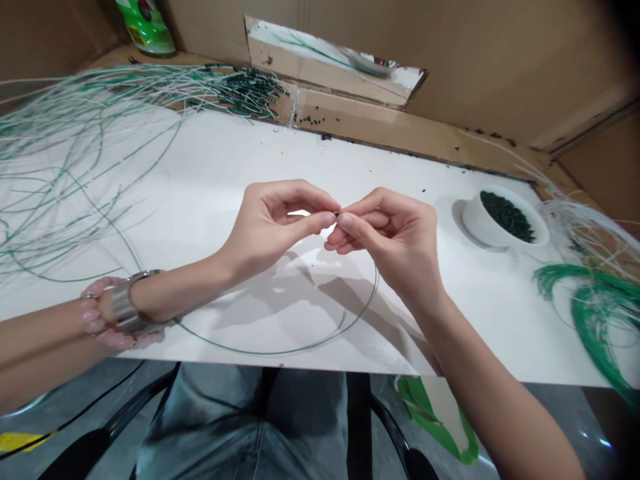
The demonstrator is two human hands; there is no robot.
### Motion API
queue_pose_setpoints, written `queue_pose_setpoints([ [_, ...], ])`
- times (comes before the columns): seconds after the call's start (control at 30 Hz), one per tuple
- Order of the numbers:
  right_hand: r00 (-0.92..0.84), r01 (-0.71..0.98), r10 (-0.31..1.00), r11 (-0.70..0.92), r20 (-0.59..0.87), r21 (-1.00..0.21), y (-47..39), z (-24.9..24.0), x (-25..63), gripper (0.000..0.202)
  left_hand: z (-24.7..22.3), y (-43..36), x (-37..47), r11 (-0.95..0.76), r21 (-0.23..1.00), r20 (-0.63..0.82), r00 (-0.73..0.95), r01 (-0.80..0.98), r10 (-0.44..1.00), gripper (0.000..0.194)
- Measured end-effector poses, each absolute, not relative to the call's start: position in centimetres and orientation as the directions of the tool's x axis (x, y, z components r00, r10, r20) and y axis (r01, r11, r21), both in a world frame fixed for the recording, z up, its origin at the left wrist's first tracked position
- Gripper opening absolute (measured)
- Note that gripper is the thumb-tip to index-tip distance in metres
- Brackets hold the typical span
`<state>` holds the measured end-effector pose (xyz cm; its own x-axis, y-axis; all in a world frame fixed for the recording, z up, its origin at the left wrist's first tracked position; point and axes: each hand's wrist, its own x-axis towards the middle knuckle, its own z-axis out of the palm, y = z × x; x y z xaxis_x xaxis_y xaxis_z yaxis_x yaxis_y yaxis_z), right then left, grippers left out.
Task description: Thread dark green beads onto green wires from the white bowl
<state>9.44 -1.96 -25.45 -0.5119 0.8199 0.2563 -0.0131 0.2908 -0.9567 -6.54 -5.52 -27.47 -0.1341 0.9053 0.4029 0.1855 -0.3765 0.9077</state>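
**Bead meets wire, fingertip to fingertip**

Both hands are up over the middle of the white bench [210, 167], and it is tight work. The left hand [273, 223] has thumb and forefinger pressed together in a pinch, the other fingers curled loosely beneath. The right hand [395, 237] mirrors it, fingers folded in, its tips meeting the left's. Right at that meeting point sits a tiny dark bead [336, 213], nipped between the fingertips; which hand truly has it, I cannot tell.

Below the hands a thin green wire [280, 350] sweeps in a wide loop across the near bench, rising on the right side towards the pinch. Its end is too fine to make out up there.

The risk, as I judge it: that bead is small and looks smooth, and a slight easing of either pinch could let it drop and roll off the near edge. The springy loop could also flick and pull its end out of the fingers.

To the right, a white bowl [503, 220] of dark beads stands well apart from the hands. Far left, a spread of strung wires [75, 153] fans across the bench, and a green bundle [595, 307] lies at the right edge.
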Motion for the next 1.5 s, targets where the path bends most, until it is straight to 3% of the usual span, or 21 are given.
queue_pose_setpoints([
  [0.2,-0.389,0.010,0.837,0.422,0.385,-0.907,-2.74,-25.86,8.96,0.010,-27.50,-5.83,-6.34,-0.372,0.905,0.407,-0.164,0.206,0.899,0.014],
  [0.47,-0.401,0.083,0.800,0.517,0.446,-0.852,-2.77,-25.81,8.99,0.007,-27.22,-5.62,-6.54,-0.394,0.899,0.419,-0.116,0.194,0.900,0.013],
  [0.63,-0.389,0.233,0.749,0.644,0.537,-0.729,-2.84,-25.36,9.24,0.007,-27.17,-5.45,-6.73,-0.388,0.890,0.430,-0.155,0.238,0.890,0.016],
  [0.87,-0.450,0.294,0.624,0.779,0.638,-0.554,-2.70,-25.08,9.63,0.014,-27.24,-5.69,-6.74,-0.392,0.893,0.427,-0.144,0.221,0.893,0.012],
  [1.2,-0.409,0.281,0.641,0.765,0.649,-0.579,-2.82,-25.14,9.55,0.024,-27.16,-5.67,-6.73,-0.400,0.887,0.438,-0.145,0.231,0.887,0.012],
  [1.5,-0.427,0.314,0.661,0.748,0.617,-0.585,-3.03,-25.04,9.57,0.019,-27.30,-5.80,-6.72,-0.389,0.882,0.434,-0.137,0.267,0.890,0.014],
])
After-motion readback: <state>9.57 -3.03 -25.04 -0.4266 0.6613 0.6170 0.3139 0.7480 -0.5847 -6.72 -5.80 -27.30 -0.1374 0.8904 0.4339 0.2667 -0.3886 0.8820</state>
